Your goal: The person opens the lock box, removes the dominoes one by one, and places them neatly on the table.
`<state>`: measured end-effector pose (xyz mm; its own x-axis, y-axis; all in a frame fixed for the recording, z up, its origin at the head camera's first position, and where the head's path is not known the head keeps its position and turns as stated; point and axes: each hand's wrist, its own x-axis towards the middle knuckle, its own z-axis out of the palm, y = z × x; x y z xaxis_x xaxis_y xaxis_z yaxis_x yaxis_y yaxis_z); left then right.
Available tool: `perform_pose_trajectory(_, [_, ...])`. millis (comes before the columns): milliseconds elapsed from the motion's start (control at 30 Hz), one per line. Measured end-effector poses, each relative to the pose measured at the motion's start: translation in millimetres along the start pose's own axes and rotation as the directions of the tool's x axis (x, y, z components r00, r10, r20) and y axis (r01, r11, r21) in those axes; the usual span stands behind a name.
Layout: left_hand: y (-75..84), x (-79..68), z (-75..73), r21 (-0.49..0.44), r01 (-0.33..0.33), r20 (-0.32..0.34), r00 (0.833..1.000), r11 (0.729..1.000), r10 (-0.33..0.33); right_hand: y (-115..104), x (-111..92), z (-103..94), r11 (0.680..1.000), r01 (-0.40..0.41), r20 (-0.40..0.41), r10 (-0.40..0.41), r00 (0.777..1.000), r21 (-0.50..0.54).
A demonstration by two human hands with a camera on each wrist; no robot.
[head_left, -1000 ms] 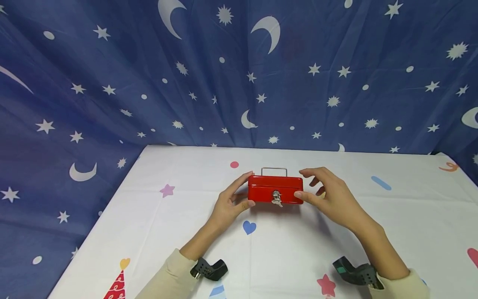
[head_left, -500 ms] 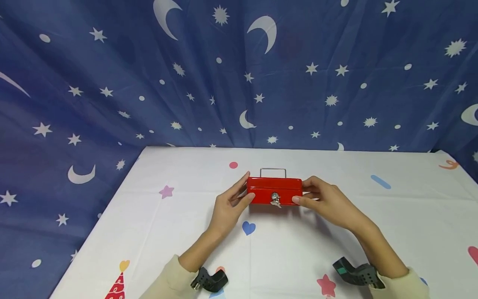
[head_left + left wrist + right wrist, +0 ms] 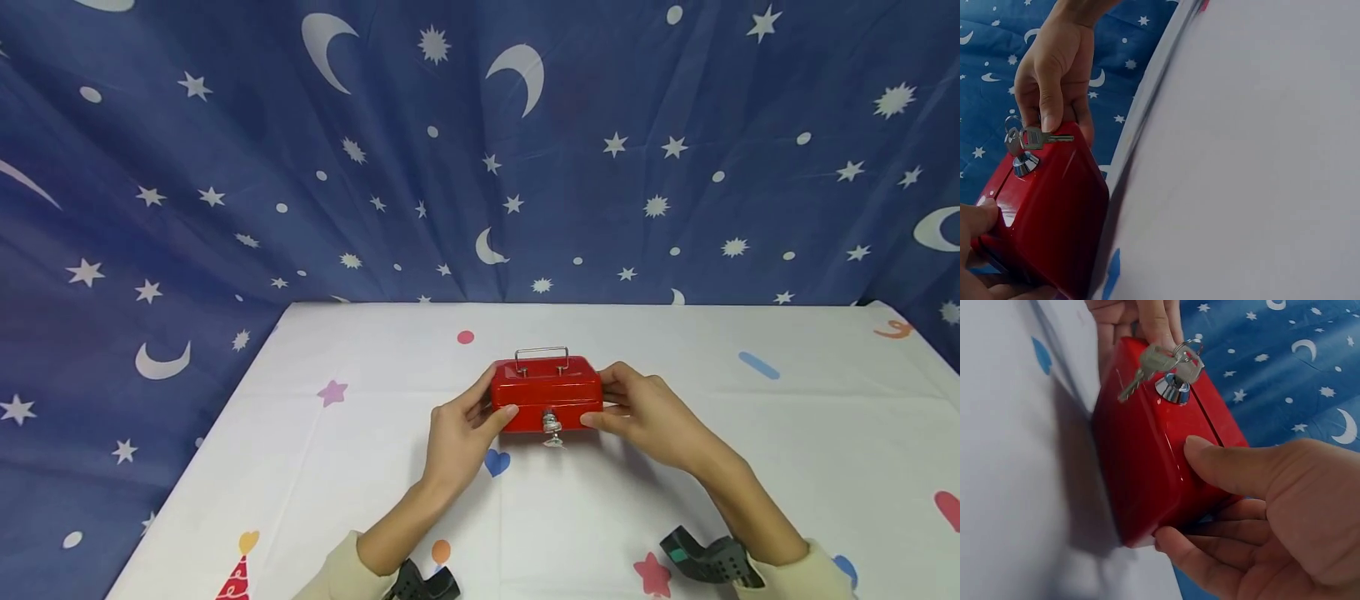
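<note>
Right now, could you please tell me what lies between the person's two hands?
The red box, gripped by the left hand and right hand, keys at its lock; the head view shows it.

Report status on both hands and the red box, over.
Left hand and right hand gripping opposite ends of red box. Lid closed, keys at front lock. No obstruction visible.

Cream sleeves [image 3: 798, 577] are worn, and beside each is fixed a black, curved device [image 3: 708, 562], the right one marked green.

Wrist views near red box [image 3: 1060, 209]
</note>
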<state>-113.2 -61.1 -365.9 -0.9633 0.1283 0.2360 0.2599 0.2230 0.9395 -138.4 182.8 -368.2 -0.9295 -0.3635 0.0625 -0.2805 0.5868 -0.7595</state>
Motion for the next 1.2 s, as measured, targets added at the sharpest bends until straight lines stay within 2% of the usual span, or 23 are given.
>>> perform_pose_trajectory(200, [-11.7,2.6,-2.1,-0.034,-0.025,-0.009,1.000,0.999,0.025,-1,2,6.2,1.000,-0.026,-0.031,0.027,0.999,0.013])
perform_pose_trajectory(433, [-26.2,2.9,-0.8,-0.101,0.024,0.000,1.000,0.995,-0.024,-3,2,5.5,0.998,-0.044,-0.032,0.043,0.999,-0.041])
perform_pose_trajectory(833, [-40.5,4.3,-0.2,-0.152,0.050,0.021,0.999,0.987,-0.047,7,4,13.1,0.995,-0.029,-0.057,0.023,0.998,-0.100])
perform_pose_trajectory(1100, [-44.9,4.9,0.2,-0.147,0.039,0.017,0.999,0.988,-0.037,13,5,17.0,0.993,-0.016,-0.090,0.005,0.996,-0.118])
perform_pose_trajectory(1200, [-53.3,6.1,1.3,-0.120,0.023,0.004,1.000,0.993,-0.023,14,6,19.2,0.992,-0.008,-0.098,-0.004,0.995,-0.123])
